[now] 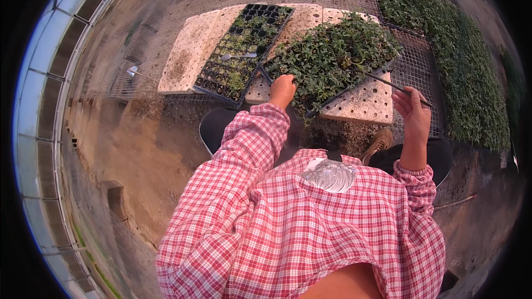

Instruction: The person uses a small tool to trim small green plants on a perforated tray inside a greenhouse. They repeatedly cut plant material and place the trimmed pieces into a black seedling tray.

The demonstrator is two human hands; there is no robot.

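Note:
A black seedling tray full of leafy green plants [324, 58] lies at a slant before me. My left hand [283, 90] is closed on the tray's near left edge. Between the fingers of my right hand [412, 110] is a thin dark stick [388, 83], which points left into the plants. Its far end reaches a gap in the leaves, where a small clump of dark soil [344, 63] shows. On the left, a second black cell tray [216, 75] holds smaller, sparser seedlings, with bare cells at its far end. A pale spoon-like tool [239, 56] rests across it.
Both trays lie on perforated white foam boards [183, 60] on a wire mesh bench [415, 56]. Dense green seedlings [457, 58] fill more trays at the right. My brown shoe [379, 143] is below the bench edge. Greenhouse window panes [41, 112] curve along the left.

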